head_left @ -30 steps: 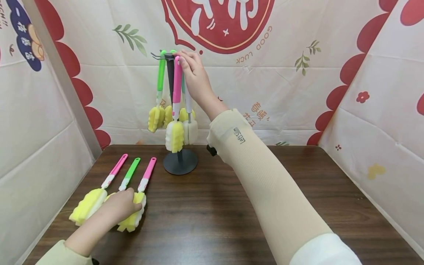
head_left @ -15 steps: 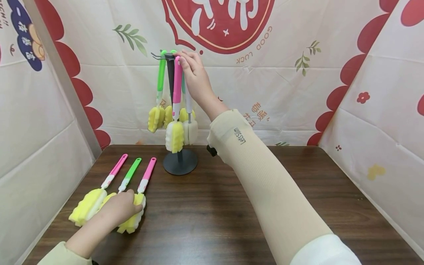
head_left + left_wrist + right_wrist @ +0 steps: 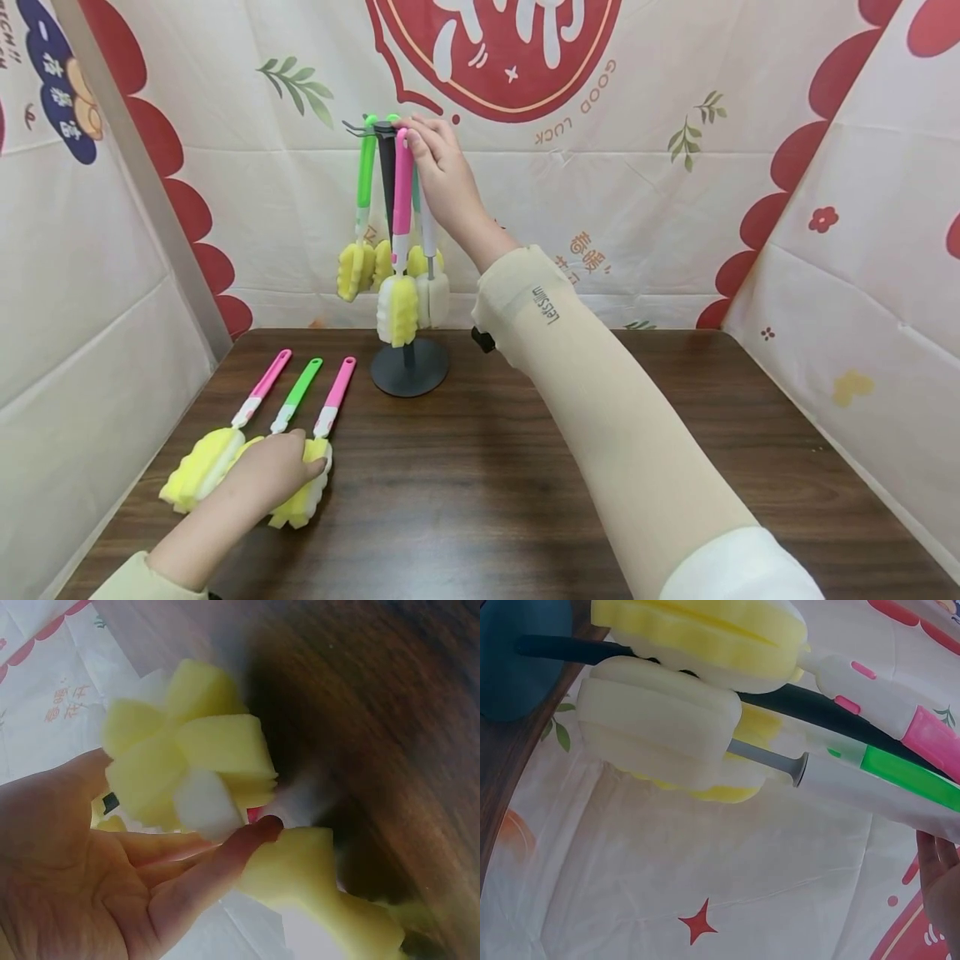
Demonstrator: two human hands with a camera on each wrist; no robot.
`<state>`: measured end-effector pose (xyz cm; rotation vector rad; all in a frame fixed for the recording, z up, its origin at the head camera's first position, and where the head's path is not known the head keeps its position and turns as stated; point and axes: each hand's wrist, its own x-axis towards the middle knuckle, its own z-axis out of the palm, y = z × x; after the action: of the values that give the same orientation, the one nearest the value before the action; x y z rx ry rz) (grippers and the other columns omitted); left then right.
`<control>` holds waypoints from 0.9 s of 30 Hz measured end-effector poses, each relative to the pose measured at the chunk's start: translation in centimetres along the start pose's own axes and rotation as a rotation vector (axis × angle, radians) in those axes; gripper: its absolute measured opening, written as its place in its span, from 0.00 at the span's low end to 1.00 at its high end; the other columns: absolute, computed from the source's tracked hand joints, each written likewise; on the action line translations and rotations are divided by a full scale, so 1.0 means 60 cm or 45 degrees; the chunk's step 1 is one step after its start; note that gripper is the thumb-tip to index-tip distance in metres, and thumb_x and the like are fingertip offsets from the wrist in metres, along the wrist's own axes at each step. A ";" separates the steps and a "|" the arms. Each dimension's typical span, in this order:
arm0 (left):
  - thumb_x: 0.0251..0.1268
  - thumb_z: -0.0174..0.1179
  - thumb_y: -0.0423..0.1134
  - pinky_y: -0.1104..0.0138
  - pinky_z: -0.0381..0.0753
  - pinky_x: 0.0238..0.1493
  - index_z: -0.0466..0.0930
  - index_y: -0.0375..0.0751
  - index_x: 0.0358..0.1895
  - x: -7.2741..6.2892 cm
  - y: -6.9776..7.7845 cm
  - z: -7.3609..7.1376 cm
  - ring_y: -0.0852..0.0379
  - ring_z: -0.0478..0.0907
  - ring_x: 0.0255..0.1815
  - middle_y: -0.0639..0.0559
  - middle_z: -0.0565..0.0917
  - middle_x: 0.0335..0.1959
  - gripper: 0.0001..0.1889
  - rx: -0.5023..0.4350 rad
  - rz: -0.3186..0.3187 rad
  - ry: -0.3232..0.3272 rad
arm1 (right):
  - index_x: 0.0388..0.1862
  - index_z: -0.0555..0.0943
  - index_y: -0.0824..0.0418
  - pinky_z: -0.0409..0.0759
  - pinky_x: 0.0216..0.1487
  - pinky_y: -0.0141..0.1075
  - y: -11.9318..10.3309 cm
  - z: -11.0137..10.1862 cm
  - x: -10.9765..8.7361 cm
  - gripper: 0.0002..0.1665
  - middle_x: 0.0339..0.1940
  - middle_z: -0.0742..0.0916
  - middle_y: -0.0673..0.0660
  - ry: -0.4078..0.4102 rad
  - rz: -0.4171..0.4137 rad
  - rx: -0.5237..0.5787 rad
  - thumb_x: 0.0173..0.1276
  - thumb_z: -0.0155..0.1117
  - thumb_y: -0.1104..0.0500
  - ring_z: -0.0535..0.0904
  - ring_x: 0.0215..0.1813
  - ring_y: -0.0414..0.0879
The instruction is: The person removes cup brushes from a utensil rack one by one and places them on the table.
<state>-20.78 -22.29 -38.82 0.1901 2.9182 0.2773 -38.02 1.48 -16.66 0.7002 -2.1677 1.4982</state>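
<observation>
Three sponge bottle brushes lie on the table at the left: a pink-handled brush [image 3: 264, 386], a green-handled brush [image 3: 302, 388] and another pink-handled brush [image 3: 339, 386]. My left hand [image 3: 273, 471] holds the sponge [image 3: 187, 750] of the middle one, thumb towards the right-hand sponge [image 3: 300, 885]. Over at the black stand [image 3: 387, 167], my right hand [image 3: 442, 171] touches the top by a hanging pink-handled brush [image 3: 402, 192] and a white-handled brush [image 3: 428, 225]. Its fingertips are partly hidden, so whether it pinches a handle is unclear.
Green-handled brushes hang on the stand too, one [image 3: 365, 171] on its left side. The stand's round base [image 3: 408, 368] sits near the table's back edge. Printed cloth [image 3: 600, 192] encloses the brown table [image 3: 480, 483] at the back and both sides.
</observation>
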 end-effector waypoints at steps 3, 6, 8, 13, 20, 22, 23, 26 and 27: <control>0.64 0.60 0.51 0.52 0.79 0.34 0.75 0.22 0.49 -0.002 0.002 -0.004 0.50 0.76 0.28 0.41 0.80 0.30 0.28 0.012 -0.004 0.021 | 0.67 0.75 0.48 0.74 0.55 0.28 -0.002 -0.001 0.001 0.23 0.65 0.71 0.44 -0.007 0.004 0.001 0.76 0.50 0.48 0.62 0.66 0.29; 0.64 0.60 0.51 0.54 0.78 0.32 0.76 0.24 0.47 -0.003 0.005 -0.009 0.50 0.74 0.26 0.42 0.79 0.28 0.27 0.011 -0.009 0.031 | 0.67 0.75 0.48 0.74 0.56 0.28 -0.004 -0.003 0.002 0.23 0.65 0.71 0.44 -0.019 0.008 -0.010 0.76 0.50 0.48 0.62 0.66 0.29; 0.64 0.60 0.51 0.55 0.77 0.31 0.76 0.25 0.46 -0.004 0.006 -0.011 0.50 0.73 0.26 0.43 0.78 0.27 0.26 0.007 -0.005 0.042 | 0.67 0.75 0.48 0.73 0.56 0.28 -0.006 -0.006 0.003 0.23 0.66 0.71 0.44 -0.032 0.012 -0.024 0.76 0.51 0.48 0.62 0.67 0.29; 0.64 0.60 0.51 0.56 0.76 0.30 0.77 0.26 0.45 -0.006 0.007 -0.015 0.50 0.72 0.25 0.44 0.77 0.26 0.25 0.002 -0.010 0.042 | 0.68 0.74 0.49 0.72 0.58 0.28 -0.010 -0.013 0.003 0.24 0.68 0.69 0.45 -0.078 0.022 -0.032 0.76 0.51 0.48 0.62 0.67 0.32; 0.64 0.60 0.52 0.53 0.78 0.30 0.77 0.26 0.47 -0.011 0.007 -0.020 0.49 0.76 0.27 0.42 0.81 0.30 0.26 0.025 0.008 0.058 | 0.69 0.72 0.52 0.71 0.58 0.27 -0.015 -0.023 0.007 0.24 0.66 0.71 0.47 -0.133 0.012 -0.016 0.77 0.50 0.52 0.65 0.65 0.35; 0.64 0.59 0.52 0.51 0.78 0.30 0.78 0.26 0.48 -0.012 0.008 -0.022 0.49 0.78 0.28 0.41 0.82 0.33 0.27 0.037 0.016 0.063 | 0.70 0.71 0.52 0.71 0.58 0.27 -0.017 -0.026 0.009 0.25 0.66 0.71 0.48 -0.153 0.018 -0.019 0.77 0.50 0.52 0.65 0.64 0.36; 0.64 0.59 0.52 0.51 0.78 0.29 0.78 0.27 0.49 -0.013 0.008 -0.023 0.48 0.78 0.29 0.40 0.83 0.33 0.27 0.039 0.017 0.062 | 0.70 0.70 0.52 0.71 0.57 0.28 -0.017 -0.028 0.010 0.25 0.66 0.71 0.48 -0.163 0.025 -0.017 0.77 0.50 0.52 0.65 0.64 0.37; 0.64 0.59 0.53 0.52 0.78 0.28 0.78 0.28 0.50 -0.013 0.012 -0.029 0.49 0.78 0.29 0.40 0.83 0.36 0.27 0.045 0.014 0.063 | 0.71 0.69 0.52 0.72 0.57 0.31 -0.018 -0.033 0.012 0.26 0.67 0.70 0.49 -0.187 0.045 -0.006 0.76 0.51 0.52 0.65 0.64 0.38; 0.64 0.59 0.53 0.52 0.77 0.28 0.78 0.29 0.50 -0.012 0.014 -0.031 0.49 0.78 0.29 0.40 0.83 0.36 0.27 0.045 0.016 0.070 | 0.72 0.69 0.52 0.73 0.56 0.31 -0.018 -0.035 0.012 0.26 0.67 0.70 0.49 -0.191 0.048 0.000 0.76 0.51 0.53 0.65 0.64 0.39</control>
<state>-20.38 -21.90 -36.71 0.2091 2.9789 0.2372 -37.85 3.00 -14.74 0.7996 -2.3033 1.5086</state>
